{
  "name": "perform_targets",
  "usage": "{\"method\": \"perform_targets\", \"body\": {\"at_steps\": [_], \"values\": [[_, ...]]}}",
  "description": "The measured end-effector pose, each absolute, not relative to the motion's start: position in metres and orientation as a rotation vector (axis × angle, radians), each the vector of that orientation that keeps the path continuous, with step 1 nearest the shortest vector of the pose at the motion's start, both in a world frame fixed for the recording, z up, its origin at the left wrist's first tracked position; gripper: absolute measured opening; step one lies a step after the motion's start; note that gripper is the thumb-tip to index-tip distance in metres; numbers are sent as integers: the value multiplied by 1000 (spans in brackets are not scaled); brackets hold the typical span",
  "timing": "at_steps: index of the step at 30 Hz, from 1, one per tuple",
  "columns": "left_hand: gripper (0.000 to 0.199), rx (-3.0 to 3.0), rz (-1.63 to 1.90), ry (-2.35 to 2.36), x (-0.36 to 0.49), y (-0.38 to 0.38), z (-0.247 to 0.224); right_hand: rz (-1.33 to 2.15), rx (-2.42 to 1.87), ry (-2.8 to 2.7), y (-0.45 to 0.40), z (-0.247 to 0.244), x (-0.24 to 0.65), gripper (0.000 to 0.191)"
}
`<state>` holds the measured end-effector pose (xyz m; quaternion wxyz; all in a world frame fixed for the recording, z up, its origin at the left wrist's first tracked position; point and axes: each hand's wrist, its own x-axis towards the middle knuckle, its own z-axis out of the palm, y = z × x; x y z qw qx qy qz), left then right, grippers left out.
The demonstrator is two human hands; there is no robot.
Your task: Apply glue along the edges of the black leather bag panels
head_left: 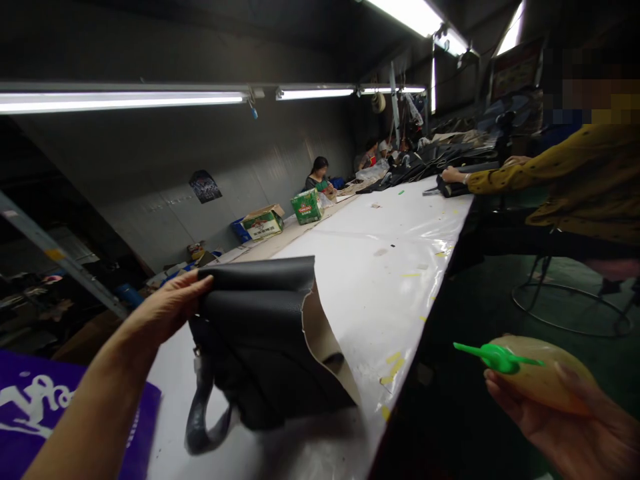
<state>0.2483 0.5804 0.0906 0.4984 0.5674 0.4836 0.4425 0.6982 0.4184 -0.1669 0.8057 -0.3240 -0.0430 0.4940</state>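
Note:
My left hand point(183, 297) pinches the upper left edge of a black leather bag panel point(260, 333) above the white tabletop. Its pale underside shows along the wavy right edge. From its left side hangs a black strap loop point(204, 413). At the lower right, beyond the table edge, my right hand point(555, 420) is wrapped around a translucent, yellowish squeeze bottle point(545, 373). A bright green cap with a thin nozzle point(500, 358) sits on the bottle and points left. The two hands are well apart.
A long white-covered table point(370, 280) carries yellow scraps point(394, 367) along its right edge. Green cartons point(307, 207) stand along the left side. A purple bag point(140, 427) lies lower left. At right, a co-worker in a yellow sleeve point(525, 163) handles dark material near a metal stool point(570, 287).

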Motion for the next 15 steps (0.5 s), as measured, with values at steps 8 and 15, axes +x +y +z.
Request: {"method": "perform_targets", "body": {"at_steps": [8, 15], "values": [[43, 1206, 1095, 1429, 240, 504, 63, 1186, -807, -69, 421, -177, 688, 64], [38, 628, 969, 1328, 237, 462, -49, 1213, -751, -83, 412, -178, 691, 69]]}}
